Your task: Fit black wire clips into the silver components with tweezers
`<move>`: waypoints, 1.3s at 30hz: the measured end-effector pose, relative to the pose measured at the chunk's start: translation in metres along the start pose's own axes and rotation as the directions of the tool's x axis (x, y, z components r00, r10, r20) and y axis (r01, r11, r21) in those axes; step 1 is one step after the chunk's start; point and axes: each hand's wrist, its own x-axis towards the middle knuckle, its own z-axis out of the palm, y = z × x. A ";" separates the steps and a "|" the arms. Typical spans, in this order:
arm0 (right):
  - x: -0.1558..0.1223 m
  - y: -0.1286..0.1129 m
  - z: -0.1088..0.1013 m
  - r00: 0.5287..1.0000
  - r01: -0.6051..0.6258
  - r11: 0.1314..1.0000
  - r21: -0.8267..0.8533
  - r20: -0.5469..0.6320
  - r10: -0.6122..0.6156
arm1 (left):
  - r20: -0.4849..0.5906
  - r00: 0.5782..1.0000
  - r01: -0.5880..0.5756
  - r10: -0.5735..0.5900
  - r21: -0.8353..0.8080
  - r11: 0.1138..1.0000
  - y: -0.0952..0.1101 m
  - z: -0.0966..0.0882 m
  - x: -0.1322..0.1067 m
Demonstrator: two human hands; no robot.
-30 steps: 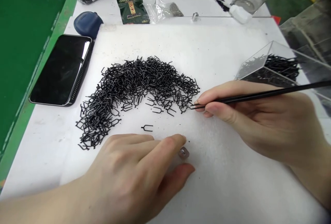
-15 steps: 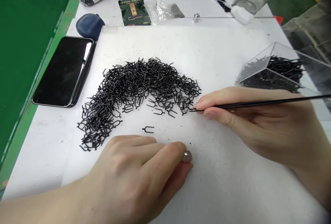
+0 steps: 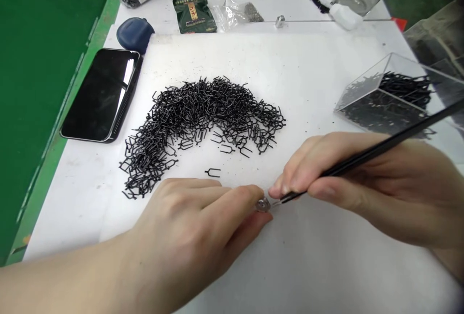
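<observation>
While L hand (image 3: pixel 181 217) stays nearly closed on a small metal piece (image 3: pixel 263 205), R hand (image 3: pixel 355 183) has left the pile edge & come down right beside it.

Changes vs. prior shot:
- R hand: fingers curled, firm hold on black tweezers (image 3: pixel 416 126); shaft now tilted steeper, running up twd top R of view. Tips no longer at pile; now low, just beside or touching metal piece. Can't tell if tips hold anything, too small to see.
- L hand: thumb + index pinch piece at fingertips, other fingers folded in; hand rests on white foam sheet (image 3: pixel 308 72), approx. same spot as before.
- Metal piece: glossy, held btwn L fingertips, above lower centre of sheet, below pile.

Unchanged:
- Pile of black wire forks (image 3: pixel 206 111): arched heap mid-sheet, loose forks along inner edge.
- Single black wire fork (image 3: pixel 212 172): lies apart, btwn pile & L hand.
- Clear acrylic box (image 3: pixel 384 101): holds more black forks, on R side, just past R hand.
- Phone (image 3: pixel 99 94): face up, L of sheet.
- Blue pouch (image 3: pixel 135 35): just above phone.
- Green packet (image 3: pixel 194 13): beyond top edge of sheet.
</observation>
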 end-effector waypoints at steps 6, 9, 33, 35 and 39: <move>0.003 0.003 0.002 0.999 0.003 1.000 0.011 0.039 -0.004 | 0.016 1.000 -0.018 0.017 0.012 1.000 0.000 0.001 0.000; 0.001 0.004 0.002 0.999 0.014 1.000 0.020 0.047 -0.015 | 0.013 1.000 -0.012 0.012 0.009 1.000 -0.001 0.000 0.000; 0.002 0.006 0.001 0.997 0.049 0.998 -0.025 0.066 -0.047 | 0.034 0.999 -0.007 0.006 0.035 0.999 -0.001 0.000 0.000; -0.001 0.006 0.002 0.998 0.042 0.999 -0.029 0.050 -0.040 | 0.033 0.999 -0.011 0.009 0.044 0.999 -0.001 -0.002 -0.001; -0.004 0.005 0.007 0.973 -0.031 0.987 -0.156 -0.232 -0.006 | 0.037 0.999 0.004 -0.005 0.025 1.000 -0.001 -0.002 -0.001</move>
